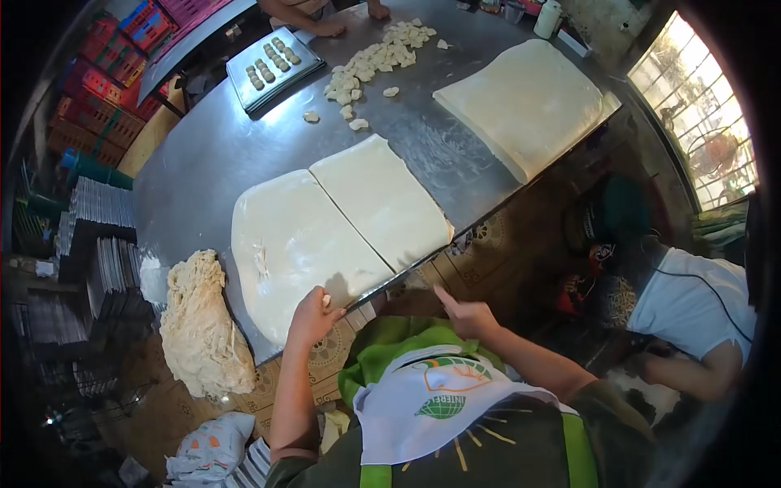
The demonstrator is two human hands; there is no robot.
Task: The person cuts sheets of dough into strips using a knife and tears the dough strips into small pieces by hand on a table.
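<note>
My left hand is at the table's near edge, beside a flat dough sheet. Its fingers are closed on a small pale piece of dough. Past the edge, in front of my apron, my right hand hangs with a finger stretched out and nothing visible in it. A straight cut separates the left sheet from another dough sheet. To the left, a rough mass of dough droops over the table's edge.
A larger dough sheet lies at the right. Cut dough pieces and a tray of dough balls are at the back, near another person's hand. A person in a white shirt is low at right. Stacked metal trays stand left.
</note>
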